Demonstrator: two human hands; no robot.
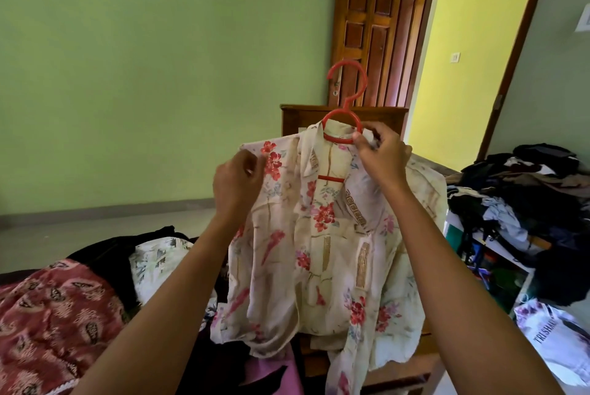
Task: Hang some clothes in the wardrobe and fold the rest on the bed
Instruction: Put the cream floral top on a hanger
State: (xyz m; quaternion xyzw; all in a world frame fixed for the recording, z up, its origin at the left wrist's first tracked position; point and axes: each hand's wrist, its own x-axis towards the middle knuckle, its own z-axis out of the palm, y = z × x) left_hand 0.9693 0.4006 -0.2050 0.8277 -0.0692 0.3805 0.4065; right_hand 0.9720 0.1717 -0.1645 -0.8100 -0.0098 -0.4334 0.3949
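A cream shirt with red flowers (322, 254) hangs on a red plastic hanger (344, 100), held up in front of me above the bed. My right hand (381, 156) pinches the shirt's collar at the hanger's neck ring. My left hand (238, 182) grips the shirt's left shoulder. The hanger's hook points up and free; its shoulders are hidden inside the shirt. No wardrobe is in view.
Loose clothes lie on the bed at lower left: a red patterned cloth (54, 321), a black garment (118, 251), a white printed one (159, 263). A heap of dark clothes (526, 203) sits on the right. Behind the wooden bed end (344, 113) stands an open wooden door (380, 21).
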